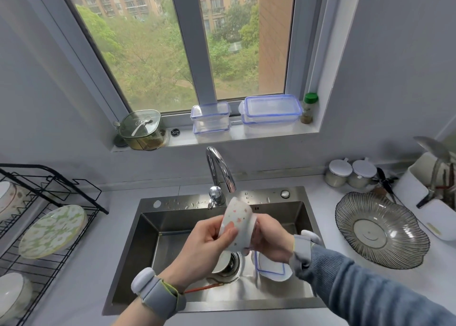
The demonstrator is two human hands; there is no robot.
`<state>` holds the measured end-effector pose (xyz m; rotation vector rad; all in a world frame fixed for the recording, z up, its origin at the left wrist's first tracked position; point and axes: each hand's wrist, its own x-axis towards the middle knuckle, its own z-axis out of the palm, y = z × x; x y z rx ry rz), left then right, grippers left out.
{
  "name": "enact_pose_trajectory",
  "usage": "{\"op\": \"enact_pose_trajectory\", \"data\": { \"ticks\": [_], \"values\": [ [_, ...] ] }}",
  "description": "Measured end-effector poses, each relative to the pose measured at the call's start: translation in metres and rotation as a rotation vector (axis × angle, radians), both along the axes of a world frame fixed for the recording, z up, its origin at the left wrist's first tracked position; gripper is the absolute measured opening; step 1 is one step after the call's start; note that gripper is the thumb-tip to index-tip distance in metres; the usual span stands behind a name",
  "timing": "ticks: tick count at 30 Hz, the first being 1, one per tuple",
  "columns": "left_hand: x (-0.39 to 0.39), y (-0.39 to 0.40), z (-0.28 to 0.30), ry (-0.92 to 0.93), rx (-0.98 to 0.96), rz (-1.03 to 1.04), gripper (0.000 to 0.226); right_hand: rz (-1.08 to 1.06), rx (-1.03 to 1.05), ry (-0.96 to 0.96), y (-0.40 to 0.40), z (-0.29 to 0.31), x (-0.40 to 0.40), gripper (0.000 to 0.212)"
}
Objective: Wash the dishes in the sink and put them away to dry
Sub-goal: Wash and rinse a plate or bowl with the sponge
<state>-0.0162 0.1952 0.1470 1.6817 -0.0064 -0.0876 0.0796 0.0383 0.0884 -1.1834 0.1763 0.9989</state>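
speckled ceramic cup (237, 221) tilted, base toward faucet (220, 171) | left hand (207, 246) fingers clamped on wall | right hand (270, 239) fingers curled round rim | above steel sink (148, 232)

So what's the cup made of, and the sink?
The cup in both hands looks like glazed ceramic: thick, opaque white walls with speckles, though it could be hard plastic. The sink looks like brushed stainless steel: grey, dully reflective, beaded with water.
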Motion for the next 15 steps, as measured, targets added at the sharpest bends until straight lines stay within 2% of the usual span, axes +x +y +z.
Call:
{"op": "enact_pose_trajectory", "data": {
  "ticks": [4,9,12,15],
  "values": [
    [0.014,-0.006,-0.004,-0.039,-0.025,0.175,0.016,-0.052,0.193,0.155,0.012,0.004,-0.025,0.044],
    [0.024,-0.001,-0.027,-0.026,0.186,0.186,0.012,-0.155,0.159,0.237,0.015,0.004,-0.039,0.034],
    [0.023,0.003,-0.039,-0.026,0.386,0.190,0.027,-0.188,0.097,0.235,0.003,0.003,-0.033,0.032],
    [0.018,-0.001,-0.039,-0.065,0.525,0.187,0.028,-0.266,0.007,0.229,-0.003,-0.002,-0.021,0.033]
  ]
}}
